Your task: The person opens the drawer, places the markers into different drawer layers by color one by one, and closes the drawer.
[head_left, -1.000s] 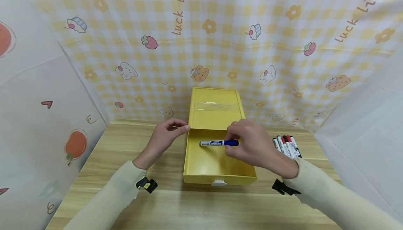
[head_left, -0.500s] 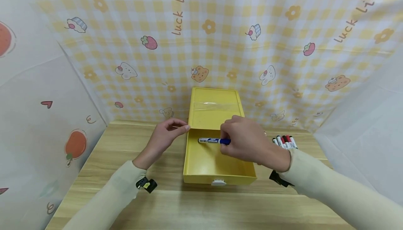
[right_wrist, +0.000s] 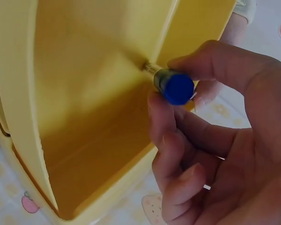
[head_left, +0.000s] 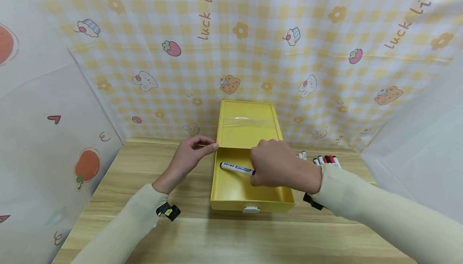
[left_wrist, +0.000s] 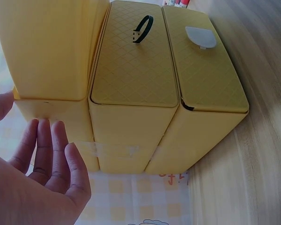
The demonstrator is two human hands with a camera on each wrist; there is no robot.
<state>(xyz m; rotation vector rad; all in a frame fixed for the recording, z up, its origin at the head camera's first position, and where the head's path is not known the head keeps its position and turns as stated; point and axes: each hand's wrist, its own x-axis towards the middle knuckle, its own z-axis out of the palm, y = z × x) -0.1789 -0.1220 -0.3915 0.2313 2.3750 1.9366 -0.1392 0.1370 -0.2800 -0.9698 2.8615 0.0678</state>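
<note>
In the head view, a blue-capped whiteboard marker (head_left: 236, 168) is above the floor of the pulled-out top drawer (head_left: 238, 189) of a yellow drawer cabinet (head_left: 247, 125). My right hand (head_left: 280, 165) pinches its blue end between thumb and fingers. The right wrist view shows the blue end (right_wrist: 179, 89) facing the camera, the far tip blurred near the drawer floor. My left hand (head_left: 189, 155) touches the cabinet's left front corner; in the left wrist view its fingers (left_wrist: 44, 145) lie straight against the side, thumb near the drawer's edge.
Right of the cabinet, several more markers (head_left: 327, 160) lie on the wooden table (head_left: 144, 167), partly behind my right sleeve. Two lower drawers are closed, one with a black loop handle (left_wrist: 144, 29), one with a white handle (left_wrist: 201, 37). A checked curtain (head_left: 253, 63) hangs close behind.
My right hand has moved left over the drawer with the marker, whose far end now points further left and tilts differently. More markers show at the right. My left hand has stayed put.
</note>
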